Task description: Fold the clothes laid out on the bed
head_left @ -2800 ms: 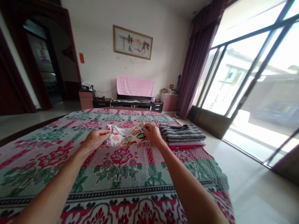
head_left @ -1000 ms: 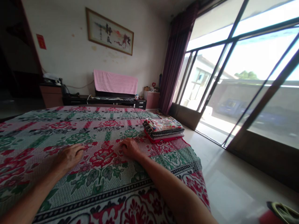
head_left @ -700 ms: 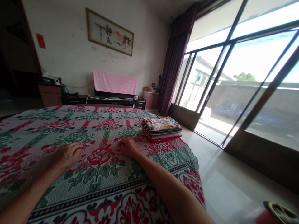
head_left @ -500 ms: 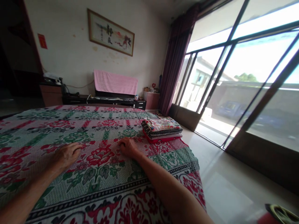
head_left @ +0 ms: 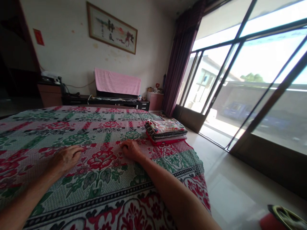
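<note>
A large cloth (head_left: 100,158) with red and green flowers lies flat over a broad surface before me. On its left part rests my left hand (head_left: 67,157), palm down, with the fingers loosely curled together and the thumb alongside. My right hand (head_left: 130,149) lies on the cloth too, its fingers bent inward in a loose fist. Nothing shows in either hand, and the cloth around them is not bunched up. Just beyond my right hand sits a stack of folded fabric (head_left: 165,131), with a patterned piece on top and a red one at the bottom.
Glass sliding doors (head_left: 216,86) and a pale tiled floor (head_left: 227,188) are on the right. A red bin (head_left: 273,220) with a pale yellow rim stands at lower right. Along the back wall runs a low cabinet (head_left: 112,103) below a pink cloth (head_left: 117,81). A dark purple curtain (head_left: 181,57) hangs beside the doors.
The view has tilted slightly, so the room sits a little higher in the picture. Both hands stay in place on the cloth, and the folded stack has not moved.
</note>
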The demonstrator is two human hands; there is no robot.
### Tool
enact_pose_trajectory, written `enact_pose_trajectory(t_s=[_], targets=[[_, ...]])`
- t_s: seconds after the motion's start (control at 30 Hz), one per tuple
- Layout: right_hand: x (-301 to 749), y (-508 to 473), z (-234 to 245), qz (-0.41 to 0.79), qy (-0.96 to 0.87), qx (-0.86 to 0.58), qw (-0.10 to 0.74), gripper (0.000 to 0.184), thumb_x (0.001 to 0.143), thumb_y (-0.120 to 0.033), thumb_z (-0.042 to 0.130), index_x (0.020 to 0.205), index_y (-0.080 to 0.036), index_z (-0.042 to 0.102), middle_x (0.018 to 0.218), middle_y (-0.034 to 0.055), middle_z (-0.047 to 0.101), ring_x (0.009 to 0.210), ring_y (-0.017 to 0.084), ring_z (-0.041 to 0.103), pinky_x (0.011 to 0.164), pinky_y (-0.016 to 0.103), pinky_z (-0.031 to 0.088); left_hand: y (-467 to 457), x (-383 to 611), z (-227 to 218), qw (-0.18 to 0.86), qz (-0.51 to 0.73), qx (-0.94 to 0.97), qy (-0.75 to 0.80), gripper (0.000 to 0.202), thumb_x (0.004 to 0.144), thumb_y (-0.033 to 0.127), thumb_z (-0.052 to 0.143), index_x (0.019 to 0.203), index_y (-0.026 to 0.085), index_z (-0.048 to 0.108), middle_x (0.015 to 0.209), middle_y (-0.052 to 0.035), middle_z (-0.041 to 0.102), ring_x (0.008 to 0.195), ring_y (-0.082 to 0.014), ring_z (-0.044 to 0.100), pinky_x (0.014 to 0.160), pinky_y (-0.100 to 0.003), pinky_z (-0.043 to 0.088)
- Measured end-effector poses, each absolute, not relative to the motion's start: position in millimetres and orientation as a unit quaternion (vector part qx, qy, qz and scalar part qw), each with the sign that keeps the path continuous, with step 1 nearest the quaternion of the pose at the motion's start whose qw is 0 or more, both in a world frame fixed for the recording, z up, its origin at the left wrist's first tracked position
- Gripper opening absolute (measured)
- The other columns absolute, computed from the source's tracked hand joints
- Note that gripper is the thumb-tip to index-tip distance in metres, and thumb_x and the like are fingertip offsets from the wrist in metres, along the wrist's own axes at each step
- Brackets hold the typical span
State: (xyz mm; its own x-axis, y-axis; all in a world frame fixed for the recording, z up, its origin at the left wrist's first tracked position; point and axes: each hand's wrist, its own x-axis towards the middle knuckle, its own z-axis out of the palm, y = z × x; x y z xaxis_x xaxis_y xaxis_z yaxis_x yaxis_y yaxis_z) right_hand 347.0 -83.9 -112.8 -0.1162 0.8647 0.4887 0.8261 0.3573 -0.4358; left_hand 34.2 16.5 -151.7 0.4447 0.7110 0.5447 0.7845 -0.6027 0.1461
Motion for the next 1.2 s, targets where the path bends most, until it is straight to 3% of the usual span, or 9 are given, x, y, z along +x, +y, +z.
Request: enact_pose_trajectory(t_s=[1.2], targets=[[348.0, -87.0, -109.2, 0.020, -0.762, -0.546, 0.348, 0.026, 0.075, -0.005, 0.049, 0.081, -0.020, 0.071, 0.086, 0.0026, 0.072, 0.084, 0.016, 0.062, 0.082, 0.025, 0.045, 9.7, 38.2, -148.0, 0.069, -0.284, -0.844, -0.450, 0.042, 0.079, 0.030, 0.036, 0.092, 0.017, 0.074, 0.107, -0.0106, 0.071, 0.100, -0.0219, 0.065, 0.096, -0.033, 0.046]])
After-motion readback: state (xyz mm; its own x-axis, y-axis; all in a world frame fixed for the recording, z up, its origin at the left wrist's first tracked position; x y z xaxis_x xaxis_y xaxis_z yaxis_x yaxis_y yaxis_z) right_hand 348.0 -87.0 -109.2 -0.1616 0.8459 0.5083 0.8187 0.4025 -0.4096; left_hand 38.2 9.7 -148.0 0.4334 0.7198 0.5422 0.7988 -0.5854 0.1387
